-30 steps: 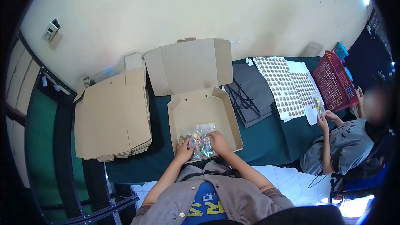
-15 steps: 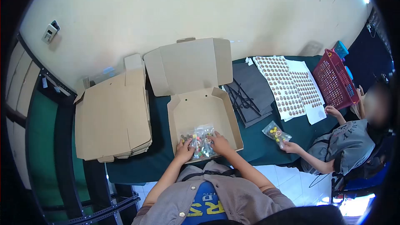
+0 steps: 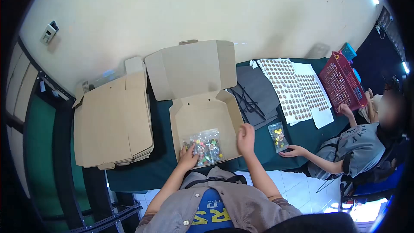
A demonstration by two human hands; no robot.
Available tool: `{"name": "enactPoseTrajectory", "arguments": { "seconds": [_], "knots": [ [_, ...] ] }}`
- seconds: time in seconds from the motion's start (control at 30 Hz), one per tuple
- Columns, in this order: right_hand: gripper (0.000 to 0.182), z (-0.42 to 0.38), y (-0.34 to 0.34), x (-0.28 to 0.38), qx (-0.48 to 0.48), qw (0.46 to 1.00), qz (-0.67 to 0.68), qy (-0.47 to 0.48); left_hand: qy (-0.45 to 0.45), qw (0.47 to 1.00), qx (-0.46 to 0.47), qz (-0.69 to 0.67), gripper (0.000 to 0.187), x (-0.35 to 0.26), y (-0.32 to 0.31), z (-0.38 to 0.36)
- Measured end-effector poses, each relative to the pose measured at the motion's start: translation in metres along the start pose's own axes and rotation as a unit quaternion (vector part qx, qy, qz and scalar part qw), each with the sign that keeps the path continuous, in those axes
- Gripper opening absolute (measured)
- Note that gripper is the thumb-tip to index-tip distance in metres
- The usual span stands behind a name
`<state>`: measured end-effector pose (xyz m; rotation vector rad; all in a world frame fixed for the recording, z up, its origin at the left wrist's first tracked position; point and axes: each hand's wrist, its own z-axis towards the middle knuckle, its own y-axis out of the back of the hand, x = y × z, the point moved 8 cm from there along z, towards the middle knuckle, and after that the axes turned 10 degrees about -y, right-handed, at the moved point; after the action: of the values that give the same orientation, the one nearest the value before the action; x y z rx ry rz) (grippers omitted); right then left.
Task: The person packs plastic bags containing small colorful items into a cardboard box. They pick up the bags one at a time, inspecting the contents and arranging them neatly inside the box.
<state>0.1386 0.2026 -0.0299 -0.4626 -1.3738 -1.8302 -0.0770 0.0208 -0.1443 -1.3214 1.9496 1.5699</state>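
An open cardboard box [image 3: 202, 118] stands in front of me with its lid raised. Clear plastic bags [image 3: 210, 144] of small colourful pieces lie side by side at the near end of its floor. My left hand [image 3: 188, 159] rests on the left bag with its fingers spread. Over the box's right wall is my right hand [image 3: 246, 139], holding nothing, fingers loosely bent. To its right, another person's hand [image 3: 293, 151] touches a clear bag with yellow pieces [image 3: 278, 137] on the dark green cloth.
Flattened cardboard boxes [image 3: 114, 121] are stacked at left. Dark paper bags [image 3: 258, 92] with black handles lie right of the box. Beyond them are sticker sheets [image 3: 285, 89] and a red plastic basket [image 3: 340, 84]. The other person sits at the right.
My right hand has left the bags in the box and moved right to its side wall. The other person's bag has turned more upright and now lies on the cloth.
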Motion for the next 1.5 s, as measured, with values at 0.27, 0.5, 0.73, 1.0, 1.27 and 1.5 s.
{"name": "enactPoseTrajectory", "arguments": {
  "seconds": [0.27, 0.5, 0.73, 1.0, 1.27, 1.5],
  "knots": [
    [0.024, 0.027, 0.068, -0.143, -0.119, 0.972, -0.127, -0.159, -0.03, 0.999, -0.03, 0.009, 0.069, -0.002, -0.001, 0.004],
    [0.059, -0.01, 0.108, -0.203, -0.039, 0.881, -0.302, -0.363, -0.025, 0.999, -0.027, -0.016, 0.07, -0.001, -0.002, 0.005],
    [0.046, 0.001, 0.106, -0.155, -0.033, 0.93, -0.163, -0.327, -0.072, 0.995, -0.068, -0.031, 0.059, 0.001, 0.024, 0.024],
    [0.032, 0.035, 0.05, 0.007, 0.139, 0.85, 0.464, -0.206, -0.164, 0.948, 0.016, -0.274, 0.045, -0.087, 0.054, 0.012],
    [0.037, -0.012, -0.003, 0.134, 0.34, 0.768, 0.523, -0.148, -0.329, 0.83, -0.109, -0.438, 0.048, -0.18, 0.097, -0.031],
    [0.03, -0.013, -0.004, 0.13, 0.381, 0.779, 0.47, -0.163, -0.29, 0.845, -0.14, -0.428, 0.029, -0.179, 0.096, -0.035]
  ]
}}
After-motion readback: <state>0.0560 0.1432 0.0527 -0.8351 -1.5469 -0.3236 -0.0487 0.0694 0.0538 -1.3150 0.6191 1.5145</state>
